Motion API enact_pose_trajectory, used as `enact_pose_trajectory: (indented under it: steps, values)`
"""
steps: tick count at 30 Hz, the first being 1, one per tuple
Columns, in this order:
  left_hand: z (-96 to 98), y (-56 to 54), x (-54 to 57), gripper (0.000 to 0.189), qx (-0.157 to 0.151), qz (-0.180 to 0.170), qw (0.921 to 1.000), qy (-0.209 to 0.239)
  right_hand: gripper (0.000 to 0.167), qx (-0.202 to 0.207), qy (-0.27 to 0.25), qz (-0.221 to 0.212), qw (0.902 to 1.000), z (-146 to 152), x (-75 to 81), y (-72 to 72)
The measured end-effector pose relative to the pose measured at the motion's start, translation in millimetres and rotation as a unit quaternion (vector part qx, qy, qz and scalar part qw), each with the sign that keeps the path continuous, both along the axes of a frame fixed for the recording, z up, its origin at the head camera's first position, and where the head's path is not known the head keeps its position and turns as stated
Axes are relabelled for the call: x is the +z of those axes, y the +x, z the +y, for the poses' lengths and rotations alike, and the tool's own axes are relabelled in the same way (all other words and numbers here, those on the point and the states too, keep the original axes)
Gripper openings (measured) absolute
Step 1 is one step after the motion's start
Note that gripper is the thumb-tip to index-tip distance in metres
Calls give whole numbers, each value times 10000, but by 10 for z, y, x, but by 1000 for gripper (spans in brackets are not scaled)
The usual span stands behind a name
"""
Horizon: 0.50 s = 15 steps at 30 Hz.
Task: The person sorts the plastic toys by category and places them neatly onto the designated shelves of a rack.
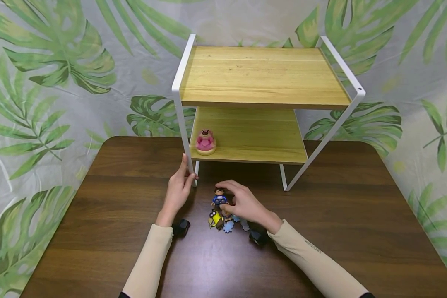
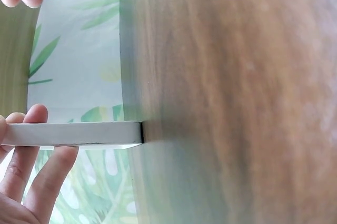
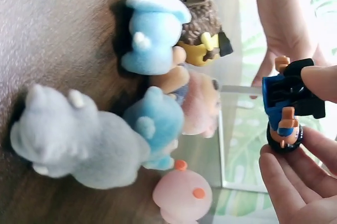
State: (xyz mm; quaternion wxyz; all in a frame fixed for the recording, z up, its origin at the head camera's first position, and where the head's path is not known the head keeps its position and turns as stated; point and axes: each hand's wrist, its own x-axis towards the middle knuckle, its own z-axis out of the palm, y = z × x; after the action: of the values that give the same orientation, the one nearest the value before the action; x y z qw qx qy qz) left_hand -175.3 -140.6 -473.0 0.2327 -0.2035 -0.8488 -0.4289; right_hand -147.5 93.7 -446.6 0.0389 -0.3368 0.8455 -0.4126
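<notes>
My right hand (image 1: 247, 203) holds a small toy figure (image 1: 219, 198) with a blue jacket, dark hair and dark legs between thumb and fingertips. In the right wrist view the toy figure (image 3: 287, 103) lies sideways, thumb at its legs and fingers at its head. My left hand (image 1: 178, 188) grips the white front left leg (image 1: 183, 136) of a two-tier shelf. The left wrist view shows fingers on both sides of the white bar (image 2: 73, 133). Below the right hand lies a cluster of small toys, among them a yellow one (image 1: 217, 218) and a light blue one (image 1: 229, 226).
A pink bear toy (image 1: 205, 142) sits at the left of the lower wooden shelf (image 1: 253, 136). The upper shelf board (image 1: 260, 76) overhangs it. A grey plush-like toy (image 3: 79, 140) and a pink toy (image 3: 182, 195) stand on the brown table (image 1: 339, 231).
</notes>
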Motion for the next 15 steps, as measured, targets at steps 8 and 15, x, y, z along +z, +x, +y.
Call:
enact_pose_trajectory:
  steps: [8,15]
  values:
    - [2,4,-3,101,5,47,10000,0,53,10,-397,302,9988,39,100,11]
    - [6,2,-7,102,-14,102,9999,44,52,21,-636,654,9958,56,178,5]
